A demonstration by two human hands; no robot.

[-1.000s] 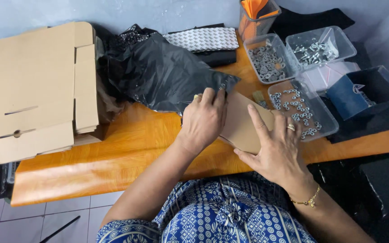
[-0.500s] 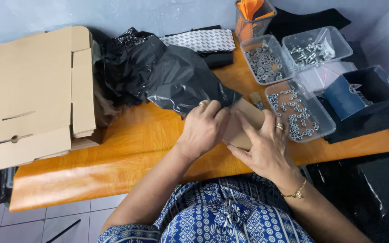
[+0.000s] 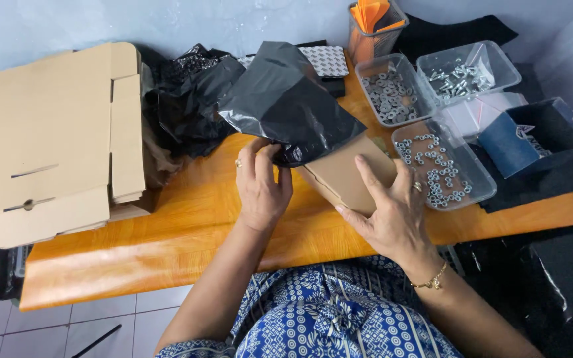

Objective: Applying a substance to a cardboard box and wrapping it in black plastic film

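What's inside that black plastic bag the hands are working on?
One end of a small brown cardboard box sits inside the black plastic bag; the left hand grips the bag's edge, the right hand steadies the box. The covered end and the box's contents are hidden.

Glossy black bag (image 3: pixel 293 109) over a plain tan box (image 3: pixel 349 176). Orange wood-grain table (image 3: pixel 167 232). Pale brown flat cardboard (image 3: pixel 48 139). Clear trays (image 3: pixel 472 189) of silver hardware. Orange strips (image 3: pixel 371 13). Blue dress (image 3: pixel 339 318) with white circle pattern.

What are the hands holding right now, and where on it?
The left hand grips the black plastic bag at its open edge; the right hand presses flat on the small brown cardboard box half inside it.
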